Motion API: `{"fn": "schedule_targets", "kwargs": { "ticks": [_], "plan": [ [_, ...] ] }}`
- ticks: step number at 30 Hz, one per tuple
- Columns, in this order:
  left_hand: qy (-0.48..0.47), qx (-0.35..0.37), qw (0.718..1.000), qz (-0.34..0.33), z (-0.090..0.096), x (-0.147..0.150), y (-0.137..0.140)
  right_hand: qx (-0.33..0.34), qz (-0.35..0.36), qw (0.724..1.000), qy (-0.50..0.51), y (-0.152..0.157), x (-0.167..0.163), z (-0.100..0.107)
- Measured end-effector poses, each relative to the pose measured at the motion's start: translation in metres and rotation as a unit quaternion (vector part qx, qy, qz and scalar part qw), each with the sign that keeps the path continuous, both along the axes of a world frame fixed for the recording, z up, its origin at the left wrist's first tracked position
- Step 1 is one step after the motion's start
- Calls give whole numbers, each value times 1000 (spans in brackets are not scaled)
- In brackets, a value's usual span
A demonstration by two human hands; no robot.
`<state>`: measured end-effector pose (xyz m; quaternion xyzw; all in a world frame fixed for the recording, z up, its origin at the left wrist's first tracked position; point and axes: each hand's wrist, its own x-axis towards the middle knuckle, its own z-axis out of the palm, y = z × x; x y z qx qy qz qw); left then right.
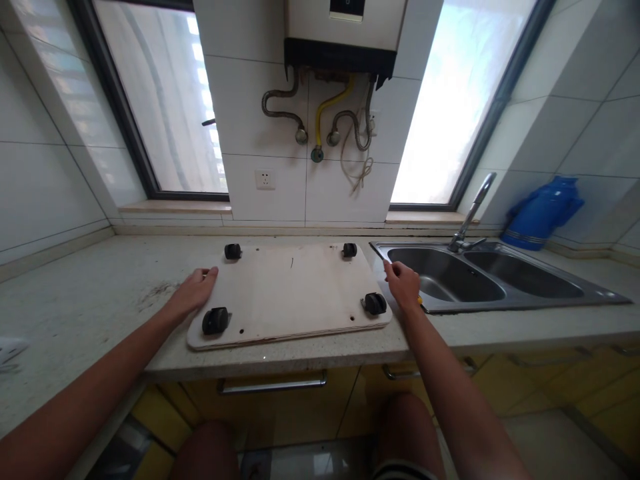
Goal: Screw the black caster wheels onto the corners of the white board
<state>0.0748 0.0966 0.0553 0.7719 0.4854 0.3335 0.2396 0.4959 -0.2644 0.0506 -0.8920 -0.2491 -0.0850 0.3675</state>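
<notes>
A pale board (290, 287) with rounded corners lies on the counter, with a black caster (215, 321) near each corner, wheels up. Small dark holes show along its near edge. My left hand (196, 292) holds the board's left edge, its fingers partly hidden. Just off the right edge, my right hand (403, 283) is closed round a screwdriver (377, 251). Its thin dark shaft points up and left, and a bit of yellow handle shows behind the hand. The nearest caster (375, 303) to this hand sits at the board's near right corner.
A double steel sink (505, 301) with a tap (473, 210) is set into the counter (120, 293) on the right. Behind it stands a blue jug-like container (543, 213). A water heater (345, 27) with pipes hangs above. Drawer handles (273, 385) project below the counter's front edge.
</notes>
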Motion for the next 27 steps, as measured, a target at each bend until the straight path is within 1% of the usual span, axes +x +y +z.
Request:
{"fn": "schedule_targets", "kwargs": {
  "ticks": [3,5,7,9,12,15,17,19,21,23,25,26,27],
  "plan": [
    [-11,42,999,-9,11,13,10,-16,-114,990,-78,-19,-2,2],
    [-25,93,995,-34,13,25,10,-45,-144,983,-104,-29,-5,-1],
    [-25,146,987,-57,10,36,7,-80,-147,980,-108,-37,-8,-6],
    [-9,173,982,-73,7,44,5,-110,-139,979,-96,-43,-10,-13],
    [14,173,981,-85,4,48,5,-127,-130,980,-76,-47,-9,-20],
    [35,162,983,-82,5,48,7,-103,-137,983,-65,-49,-8,-21],
    [39,161,983,-83,4,49,8,-59,-148,985,-71,-48,-10,-19],
    [22,172,981,-88,2,52,9,11,-158,983,-94,-44,-14,-11],
    [-8,192,977,-90,-2,54,9,91,-155,974,-137,-37,-20,3],
    [-34,208,974,-86,-6,56,10,166,-144,957,-190,-23,-29,26],
    [-44,211,973,-84,-9,56,10,245,-119,928,-254,-3,-43,56],
    [-42,207,974,-87,-9,55,10,334,-71,890,-302,10,-52,74],
    [-38,201,975,-90,-9,54,10,401,-6,853,-334,25,-62,92]
  ]
}}
